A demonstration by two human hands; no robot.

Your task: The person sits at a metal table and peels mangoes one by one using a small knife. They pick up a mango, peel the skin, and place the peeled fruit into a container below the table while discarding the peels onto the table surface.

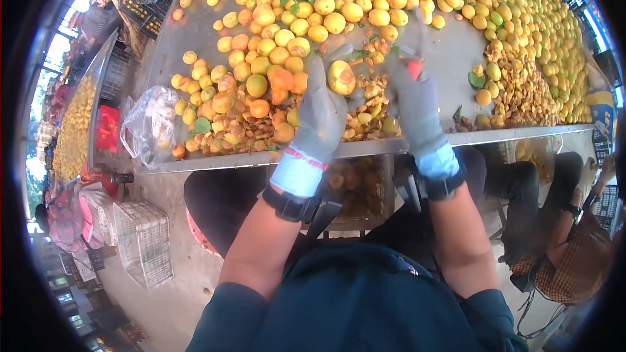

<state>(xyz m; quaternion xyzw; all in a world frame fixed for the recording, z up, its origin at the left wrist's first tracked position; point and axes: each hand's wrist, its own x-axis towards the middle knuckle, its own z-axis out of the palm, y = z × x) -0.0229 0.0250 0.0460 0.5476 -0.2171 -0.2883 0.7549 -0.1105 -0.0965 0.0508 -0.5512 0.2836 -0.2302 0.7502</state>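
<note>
My left hand (321,114), in a grey glove, is closed on a yellow apricot (342,77) with brown spots, held up between thumb and fingers. My right hand (415,105), gloved too and smeared by motion, grips a small red-handled knife (414,69); its blade is blurred and points away from me. Both hands are over the near part of a metal table (443,78). Below them lies a heap of cut apricot pieces (375,101), with whole apricots (267,58) to the left of my left hand.
A large pile of apricots (548,19) covers the far and right side, with cut pieces (521,85) beside it. A clear plastic bag (153,124) lies at the left corner. Below are a crate (355,189) of fruit and a white crate (143,241). Another person (570,248) sits at the right.
</note>
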